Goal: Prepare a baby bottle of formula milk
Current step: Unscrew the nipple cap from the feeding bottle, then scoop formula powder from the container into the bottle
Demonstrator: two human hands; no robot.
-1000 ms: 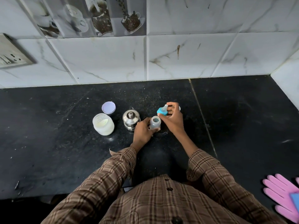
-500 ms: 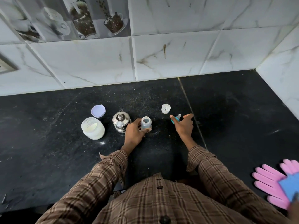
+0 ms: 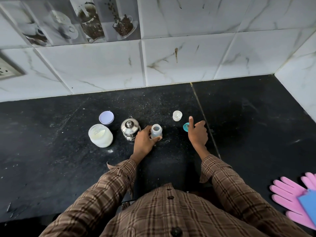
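Observation:
A small translucent baby bottle (image 3: 156,131) stands open and upright on the black counter (image 3: 248,127). My left hand (image 3: 144,142) grips it from the left, fingers and thumb curled round its body. The teal nipple ring (image 3: 185,126) lies on the counter to the right of the bottle. My right hand (image 3: 197,133) hovers beside it with the index finger straight and the other fingers loosely bent, holding nothing. A white bottle cap (image 3: 177,115) sits just behind the ring. An open jar of pale formula powder (image 3: 100,135) stands to the left.
A small steel lidded pot (image 3: 129,128) stands right beside my left hand. The jar's purple lid (image 3: 106,117) lies behind the jar. Pink rubber gloves (image 3: 290,197) under a blue item (image 3: 308,205) lie at the right front edge. Tiled walls close the back and right.
My right hand carried the teal nipple ring away from the bottle to the right, put it down on the counter and let go. My left hand kept its hold on the bottle.

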